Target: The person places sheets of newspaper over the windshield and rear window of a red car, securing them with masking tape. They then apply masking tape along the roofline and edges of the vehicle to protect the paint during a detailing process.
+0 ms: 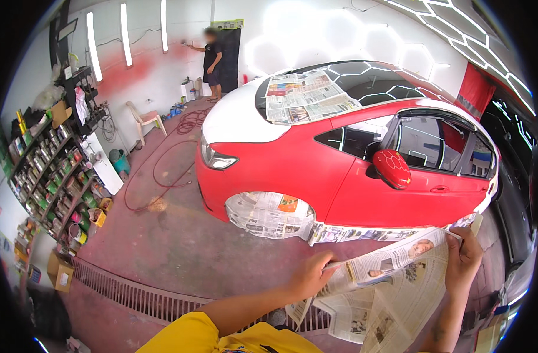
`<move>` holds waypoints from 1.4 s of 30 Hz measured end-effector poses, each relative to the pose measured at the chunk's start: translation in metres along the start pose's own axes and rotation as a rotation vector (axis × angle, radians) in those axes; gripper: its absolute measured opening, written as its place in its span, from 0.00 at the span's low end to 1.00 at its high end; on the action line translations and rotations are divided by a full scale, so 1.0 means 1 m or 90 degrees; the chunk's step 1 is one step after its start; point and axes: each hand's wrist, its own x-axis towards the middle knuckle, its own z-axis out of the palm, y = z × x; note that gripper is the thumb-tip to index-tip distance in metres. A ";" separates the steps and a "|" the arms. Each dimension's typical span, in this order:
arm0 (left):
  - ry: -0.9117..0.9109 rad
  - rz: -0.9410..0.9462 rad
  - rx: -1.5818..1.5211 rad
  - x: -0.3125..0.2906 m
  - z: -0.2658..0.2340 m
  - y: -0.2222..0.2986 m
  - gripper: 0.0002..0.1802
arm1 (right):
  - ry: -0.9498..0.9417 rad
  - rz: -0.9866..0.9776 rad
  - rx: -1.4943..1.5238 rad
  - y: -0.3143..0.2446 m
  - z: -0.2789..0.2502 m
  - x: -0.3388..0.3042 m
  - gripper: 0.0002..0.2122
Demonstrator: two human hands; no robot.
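Car point(281, 170): landmark for all places; red flank, white hood point(239, 112).
Newspaper sheet point(413, 279): on the near side of the car, below its door point(398, 203); top edge spans both hands, lower leaves hang loose and overlap. Contact with car: cannot tell.
Left hand point(311, 276): toward the car's front end; thumb and fingers narrowed in a pinch on the sheet's edge.
Right hand point(466, 259): toward the car's rear; thumb and fingers pinching the upper corner.
Wheel cover point(257, 217): newspaper over the car's front wheel opening.
Sill strip point(357, 235): printed paper along the car's lower edge.
Windshield cover point(313, 97): newspaper lying on the car's front glass.
Co-worker point(212, 59): beyond the car's hood, arm raised to the wall; object in hand too small to tell.
Floor grate point(133, 296): near side of the car, partly behind the hanging leaves.
Tear risk: judged real; thin paper, hands pulling apart at two small pinches.
Snag risk: dangling leaves could catch underfoot or pick up floor dirt, being unsupported.
Rub risk: swinging paper could mark the red flank if its finish is soft; finish unverified.
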 end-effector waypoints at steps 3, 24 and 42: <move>0.055 0.039 0.154 0.043 -0.037 -0.017 0.09 | 0.036 -0.038 0.078 0.017 0.029 0.031 0.04; -0.100 -0.035 0.182 0.031 -0.299 -0.113 0.17 | -0.268 -0.054 0.339 -0.191 0.402 -0.051 0.16; -0.316 0.460 0.134 0.162 -0.319 -0.047 0.22 | -0.271 0.295 -0.048 -0.015 0.353 -0.185 0.12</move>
